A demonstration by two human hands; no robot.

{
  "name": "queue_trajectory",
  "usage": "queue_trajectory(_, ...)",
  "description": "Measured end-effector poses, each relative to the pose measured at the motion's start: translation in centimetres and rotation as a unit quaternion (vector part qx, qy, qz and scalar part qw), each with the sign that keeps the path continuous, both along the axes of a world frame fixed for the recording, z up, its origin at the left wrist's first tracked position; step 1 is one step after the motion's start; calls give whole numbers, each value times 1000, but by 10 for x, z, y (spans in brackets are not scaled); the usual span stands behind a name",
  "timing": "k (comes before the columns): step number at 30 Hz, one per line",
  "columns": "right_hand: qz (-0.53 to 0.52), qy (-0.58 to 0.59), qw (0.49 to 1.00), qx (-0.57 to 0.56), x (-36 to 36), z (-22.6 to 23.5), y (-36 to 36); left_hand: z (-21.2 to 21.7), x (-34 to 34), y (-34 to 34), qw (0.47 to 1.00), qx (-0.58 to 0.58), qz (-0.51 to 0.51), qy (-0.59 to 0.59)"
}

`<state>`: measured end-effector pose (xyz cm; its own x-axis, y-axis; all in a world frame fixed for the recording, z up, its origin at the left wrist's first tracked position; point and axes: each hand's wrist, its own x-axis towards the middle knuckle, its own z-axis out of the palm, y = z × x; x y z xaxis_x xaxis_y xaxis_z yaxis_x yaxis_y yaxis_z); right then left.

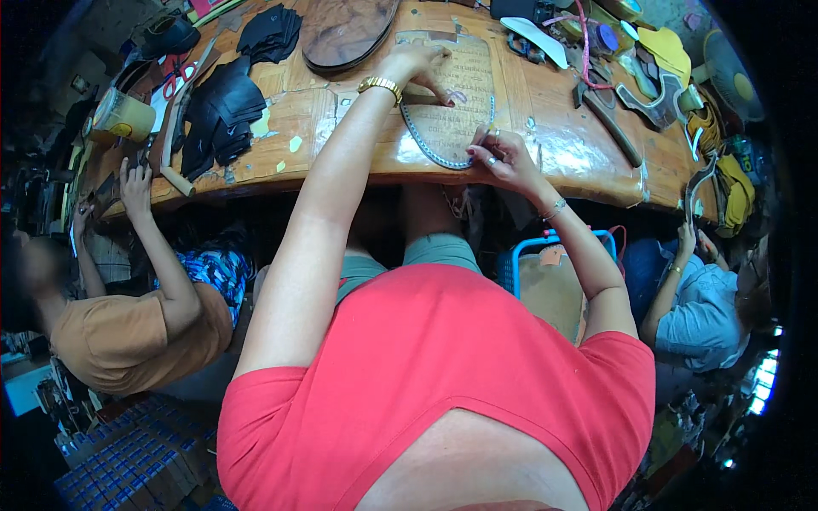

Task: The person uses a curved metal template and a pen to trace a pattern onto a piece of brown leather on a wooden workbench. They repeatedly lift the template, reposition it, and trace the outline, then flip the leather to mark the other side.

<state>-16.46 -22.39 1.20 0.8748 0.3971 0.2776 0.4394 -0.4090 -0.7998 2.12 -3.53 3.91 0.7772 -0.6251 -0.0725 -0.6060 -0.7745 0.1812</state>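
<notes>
My left hand (420, 68) lies on a brown, rounded cardboard piece (473, 81) with handwriting on it, its fingers stretched out and apart. A narrow blue-and-white dotted strip (423, 148) curves around the near end of the cardboard. My right hand (504, 159) is at the near right corner of the cardboard, beside the strip, with thumb and fingers pinched together. A small yellowish tip shows above those fingers; the rest of what they hold is hidden.
Left of the cardboard lie a brown slab (348, 38), black pieces (223, 109), red-handled scissors (179, 78) and a tub (126, 116). A hammer (612, 128) rests to the right. Below the table edge stands a blue basket (509, 271). People sit at both sides, hands at the table.
</notes>
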Motion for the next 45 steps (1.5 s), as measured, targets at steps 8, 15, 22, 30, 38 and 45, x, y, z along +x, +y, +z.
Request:
queue_trajectory(8,-5,83,989,121,3,-9,1,3,-5,-2,1000,-1,8,-11)
queue_trajectory(15,19,-5,1000,5,5,-6,5,-3,2,1,1000,-8,-1,-21)
queue_trajectory(22,33,-38,999,-17,8,-6,10,0,2,2,1000,-22,9,8)
queue_trajectory(30,27,87,995,46,9,-10,12,-5,3,0,1000,-16,1,-19)
queue_trajectory(38,22,129,985,115,11,-18,14,1,-2,-2,1000,-12,-1,-6)
queue_trajectory(45,71,-21,997,-6,11,-4,23,-1,3,2,1000,-7,3,-6)
